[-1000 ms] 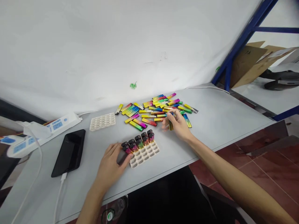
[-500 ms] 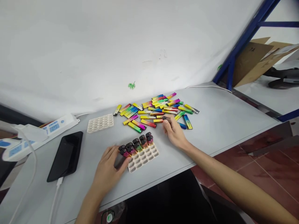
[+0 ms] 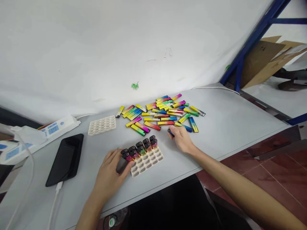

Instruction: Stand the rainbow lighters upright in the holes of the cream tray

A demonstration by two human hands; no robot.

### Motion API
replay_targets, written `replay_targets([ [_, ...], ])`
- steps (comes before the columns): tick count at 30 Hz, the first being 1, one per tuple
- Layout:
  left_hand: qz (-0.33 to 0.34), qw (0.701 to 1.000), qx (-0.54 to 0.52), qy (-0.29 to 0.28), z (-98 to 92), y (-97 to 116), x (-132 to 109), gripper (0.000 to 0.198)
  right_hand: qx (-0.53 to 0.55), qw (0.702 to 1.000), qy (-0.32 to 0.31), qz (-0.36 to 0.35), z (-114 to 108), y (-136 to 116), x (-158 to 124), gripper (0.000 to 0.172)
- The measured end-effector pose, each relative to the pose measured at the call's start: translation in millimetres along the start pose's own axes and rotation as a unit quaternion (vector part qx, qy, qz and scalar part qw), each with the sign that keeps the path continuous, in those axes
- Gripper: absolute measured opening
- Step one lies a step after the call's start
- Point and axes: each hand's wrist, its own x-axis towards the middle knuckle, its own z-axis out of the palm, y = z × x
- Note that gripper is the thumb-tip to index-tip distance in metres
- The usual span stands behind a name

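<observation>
My left hand is curled around the left end of a pale slotted tray, thumb at its near corner and fingers behind. Two rows of lighters stand upright in the tray's far slots, black tops up; the nearer slots show bare. To the right of the tray, my right hand pinches a single lighter with a black end and a blue body, mostly covered by the fingers. Behind that hand lies a loose spread of shiny multicoloured lighters on the grey table.
A second slotted tray lies at the back left. Left of it are a white power strip and a black phone with a white cable. A wall borders the table behind; a blue metal frame and cardboard stand at right.
My right hand has drawn back from the spread slightly toward me and now holds a lighter clear of the others. My left hand stays at the tray.
</observation>
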Motion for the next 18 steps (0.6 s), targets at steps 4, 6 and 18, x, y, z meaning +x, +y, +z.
replay_targets([
  [4,0.007,1.000,0.001,0.007,0.0,-0.5,0.5,0.031,0.010,1.000,0.008,0.004,-2.5,1.9,-0.2,0.052],
  [6,0.008,1.000,0.002,0.007,-0.5,-0.3,1.0,0.030,0.017,1.000,0.015,0.008,-3.3,2.7,-0.5,0.050],
  [18,-0.007,1.000,-0.002,0.001,-0.9,1.3,1.0,0.029,0.018,1.000,0.017,0.011,-0.5,0.0,0.4,0.057],
])
